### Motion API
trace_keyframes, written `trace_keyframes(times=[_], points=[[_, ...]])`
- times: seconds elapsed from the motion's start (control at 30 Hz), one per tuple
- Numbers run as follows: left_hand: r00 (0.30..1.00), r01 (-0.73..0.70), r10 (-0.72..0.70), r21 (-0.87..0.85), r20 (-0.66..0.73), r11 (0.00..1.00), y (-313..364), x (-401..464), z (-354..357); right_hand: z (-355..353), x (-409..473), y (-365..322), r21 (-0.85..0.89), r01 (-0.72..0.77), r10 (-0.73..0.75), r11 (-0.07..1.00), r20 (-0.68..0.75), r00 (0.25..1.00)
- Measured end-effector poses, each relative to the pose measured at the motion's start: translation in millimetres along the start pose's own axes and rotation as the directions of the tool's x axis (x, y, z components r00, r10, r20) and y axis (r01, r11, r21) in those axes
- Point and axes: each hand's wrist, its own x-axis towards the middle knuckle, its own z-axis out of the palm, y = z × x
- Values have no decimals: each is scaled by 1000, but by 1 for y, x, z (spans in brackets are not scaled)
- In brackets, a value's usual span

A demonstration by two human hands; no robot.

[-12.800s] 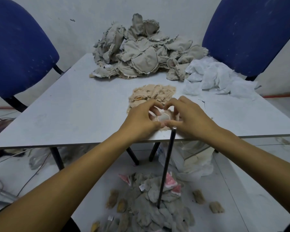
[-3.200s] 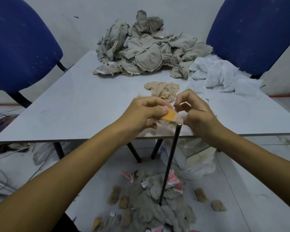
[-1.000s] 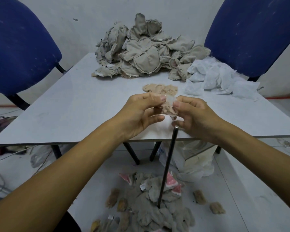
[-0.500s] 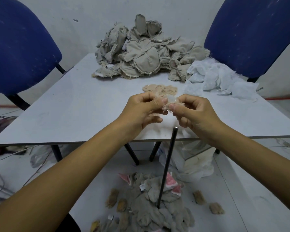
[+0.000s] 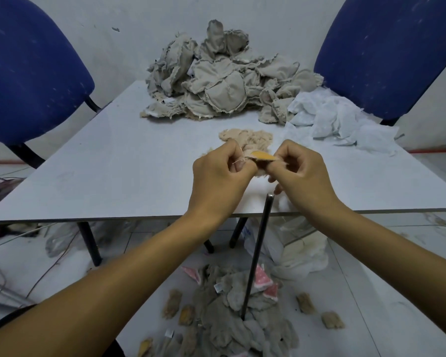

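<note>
A small beige plush piece with an orange inner face (image 5: 262, 157) is held above the near part of the white table (image 5: 129, 171). My left hand (image 5: 219, 176) pinches its left end with curled fingers. My right hand (image 5: 301, 173) grips its right end, fingers curled under it. A thin thread shows at the left fingertips. Beyond the hands a small heap of similar beige plush pieces (image 5: 245, 136) lies on the table. A dark metal rod (image 5: 258, 251) stands upright just below my hands, its top at the table's front edge.
A big pile of grey-beige sewn fabric pieces (image 5: 224, 81) sits at the table's far side, white cloth (image 5: 337, 119) to its right. Blue chairs (image 5: 29, 73) flank the table. Grey and beige plush pieces (image 5: 232, 320) lie on the floor around the rod.
Over the last second both hands have turned the piece so its orange face shows on top; the hands stayed in nearly the same spot above the table.
</note>
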Motion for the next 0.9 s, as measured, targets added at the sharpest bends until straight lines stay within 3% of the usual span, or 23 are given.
trace_keyframes(times=[0.13,0.23,0.33,0.4,0.53,0.7,0.8,0.9], points=[[999,21,-21,6,42,1000,1,0,2,3,-3,0,-68,84,-87,994,-39,995],[955,177,-107,-244,275,953,5,3,-1,0,-3,2,-92,105,-110,990,-60,992],[828,516,-239,-525,507,677,5,7,-3,-6,-1,4,-192,173,-186,966,-54,981],[773,624,-307,-575,555,529,5,9,-3,-7,-1,4,-211,214,-222,954,-17,975],[817,565,-351,-516,458,644,2,12,-4,-5,-3,1,-189,196,-188,962,60,980],[827,558,-413,-466,382,686,-3,15,-7,-10,1,-3,115,-29,-6,993,294,956],[829,557,-419,-466,371,688,-4,17,-10,-11,3,-3,222,-164,91,961,303,949],[838,535,-394,-420,378,733,-5,18,-11,-10,4,-1,123,-110,75,986,260,963]])
